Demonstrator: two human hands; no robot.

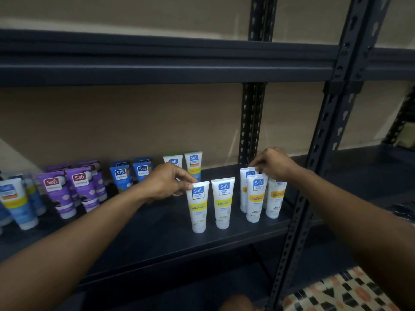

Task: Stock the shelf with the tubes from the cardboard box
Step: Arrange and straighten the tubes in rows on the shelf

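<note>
Several white tubes with yellow bands stand cap-down on the dark shelf [143,234]. My left hand [166,181] pinches the top edge of the front left tube [198,207]. A second tube [223,203] stands free just right of it. My right hand [272,163] pinches the top of a rear tube [246,189] in a cluster of three near the shelf post, beside a front tube [256,197] and another tube [275,199]. The cardboard box is out of view.
Purple tubes [67,189], dark blue tubes [131,172] and blue-and-white tubes [16,202] line the shelf's left half. Two more tubes [193,164] stand at the back. A perforated upright post [314,167] bounds the shelf on the right. Patterned floor [341,292] shows below.
</note>
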